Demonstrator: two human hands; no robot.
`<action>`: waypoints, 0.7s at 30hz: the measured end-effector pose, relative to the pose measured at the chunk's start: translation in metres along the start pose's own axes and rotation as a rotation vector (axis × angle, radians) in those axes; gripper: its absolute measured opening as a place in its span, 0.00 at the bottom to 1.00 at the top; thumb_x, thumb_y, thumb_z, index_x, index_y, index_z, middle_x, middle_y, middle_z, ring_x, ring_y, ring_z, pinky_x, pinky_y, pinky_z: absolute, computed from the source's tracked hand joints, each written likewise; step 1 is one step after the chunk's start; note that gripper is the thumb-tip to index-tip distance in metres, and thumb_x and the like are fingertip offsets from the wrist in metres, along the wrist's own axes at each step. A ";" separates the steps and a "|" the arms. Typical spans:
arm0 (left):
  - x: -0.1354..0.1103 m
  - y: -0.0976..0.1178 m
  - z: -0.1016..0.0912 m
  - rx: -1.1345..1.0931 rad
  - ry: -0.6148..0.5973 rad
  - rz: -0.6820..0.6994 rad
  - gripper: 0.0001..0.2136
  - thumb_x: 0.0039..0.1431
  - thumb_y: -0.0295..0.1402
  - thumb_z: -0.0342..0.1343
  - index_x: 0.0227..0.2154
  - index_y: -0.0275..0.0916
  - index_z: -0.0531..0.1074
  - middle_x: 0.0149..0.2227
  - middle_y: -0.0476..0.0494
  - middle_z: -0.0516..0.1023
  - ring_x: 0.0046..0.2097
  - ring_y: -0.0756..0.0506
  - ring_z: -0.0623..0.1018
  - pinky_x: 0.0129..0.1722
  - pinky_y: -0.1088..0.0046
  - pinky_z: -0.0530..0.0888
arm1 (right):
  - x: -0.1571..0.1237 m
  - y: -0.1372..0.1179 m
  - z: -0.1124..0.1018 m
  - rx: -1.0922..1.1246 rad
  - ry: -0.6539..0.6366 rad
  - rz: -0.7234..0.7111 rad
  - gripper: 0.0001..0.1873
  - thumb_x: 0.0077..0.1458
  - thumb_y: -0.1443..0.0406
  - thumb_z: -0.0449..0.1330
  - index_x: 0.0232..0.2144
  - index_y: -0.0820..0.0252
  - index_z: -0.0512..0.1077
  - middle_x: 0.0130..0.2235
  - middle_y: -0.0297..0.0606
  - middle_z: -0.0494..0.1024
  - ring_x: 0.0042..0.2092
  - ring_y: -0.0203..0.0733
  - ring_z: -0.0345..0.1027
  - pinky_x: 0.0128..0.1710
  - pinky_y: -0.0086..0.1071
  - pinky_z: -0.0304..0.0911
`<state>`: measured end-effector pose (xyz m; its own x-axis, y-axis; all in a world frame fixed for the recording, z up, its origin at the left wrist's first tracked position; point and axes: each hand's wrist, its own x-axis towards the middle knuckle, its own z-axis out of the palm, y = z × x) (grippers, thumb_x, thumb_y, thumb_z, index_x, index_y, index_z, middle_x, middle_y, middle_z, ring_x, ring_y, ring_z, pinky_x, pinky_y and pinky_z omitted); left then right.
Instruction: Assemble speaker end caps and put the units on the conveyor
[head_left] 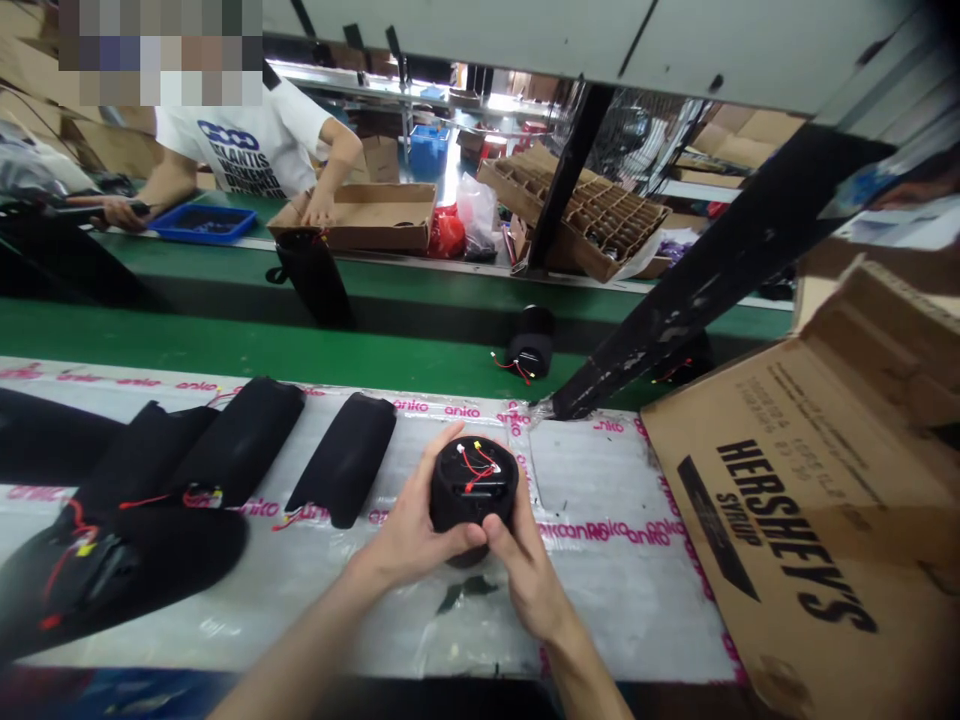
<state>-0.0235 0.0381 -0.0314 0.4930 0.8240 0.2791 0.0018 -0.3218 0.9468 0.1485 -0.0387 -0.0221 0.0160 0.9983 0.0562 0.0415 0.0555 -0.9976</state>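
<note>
Between my two hands is a black cylindrical speaker body [474,508], its open end tilted up toward me. Red wires with small white and yellow connectors [478,466] lie in that end. My left hand [415,530] wraps around its left side, thumb across the front. On the right side my right hand [523,560] grips it, with its thumb close to the left one. To the left, several similar black speaker bodies [345,458] lie on the table, wires coming out of their near ends. A larger one [127,570] rests nearer to me.
A green conveyor belt [420,345] runs behind the plastic-covered table [600,590], carrying a black cylinder [530,340]. A slanted black post [675,270] and a cardboard box [810,480] stand at right. Across the belt, a co-worker [247,150] reaches beside a blue tray [202,224].
</note>
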 end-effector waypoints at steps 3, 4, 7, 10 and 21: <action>0.000 -0.002 0.011 -0.001 0.089 0.046 0.47 0.62 0.60 0.65 0.75 0.41 0.55 0.67 0.28 0.73 0.65 0.29 0.78 0.64 0.50 0.77 | -0.002 0.004 -0.001 0.016 -0.023 0.025 0.35 0.77 0.50 0.52 0.78 0.46 0.49 0.79 0.40 0.56 0.79 0.51 0.48 0.77 0.49 0.54; -0.001 -0.003 0.016 -0.013 0.142 0.073 0.44 0.64 0.59 0.65 0.73 0.41 0.57 0.65 0.29 0.75 0.63 0.30 0.79 0.62 0.51 0.78 | -0.002 0.005 0.004 0.011 0.013 0.026 0.34 0.76 0.51 0.52 0.78 0.47 0.50 0.78 0.40 0.58 0.79 0.51 0.50 0.76 0.48 0.56; -0.001 -0.005 0.029 -0.046 0.302 0.120 0.35 0.65 0.55 0.63 0.67 0.40 0.64 0.59 0.33 0.78 0.57 0.33 0.82 0.57 0.54 0.80 | -0.002 0.003 0.023 0.006 0.175 0.020 0.31 0.75 0.52 0.52 0.75 0.49 0.56 0.74 0.42 0.65 0.76 0.53 0.59 0.73 0.49 0.63; 0.000 -0.006 0.030 -0.056 0.323 0.123 0.32 0.66 0.55 0.61 0.64 0.40 0.66 0.57 0.35 0.79 0.54 0.34 0.82 0.55 0.55 0.81 | 0.001 -0.002 0.035 0.012 0.237 0.018 0.29 0.75 0.54 0.53 0.73 0.50 0.59 0.72 0.44 0.68 0.74 0.55 0.62 0.71 0.51 0.66; 0.002 0.003 0.018 -0.086 0.163 0.168 0.32 0.62 0.48 0.65 0.65 0.41 0.65 0.59 0.33 0.79 0.58 0.32 0.82 0.55 0.54 0.81 | -0.003 -0.049 -0.040 -0.894 0.077 -0.740 0.14 0.63 0.74 0.68 0.46 0.52 0.77 0.52 0.44 0.68 0.61 0.58 0.64 0.59 0.52 0.72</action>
<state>-0.0070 0.0309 -0.0310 0.3335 0.8286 0.4497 -0.1464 -0.4257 0.8929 0.1867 -0.0446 0.0282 -0.2474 0.7222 0.6459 0.7556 0.5611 -0.3379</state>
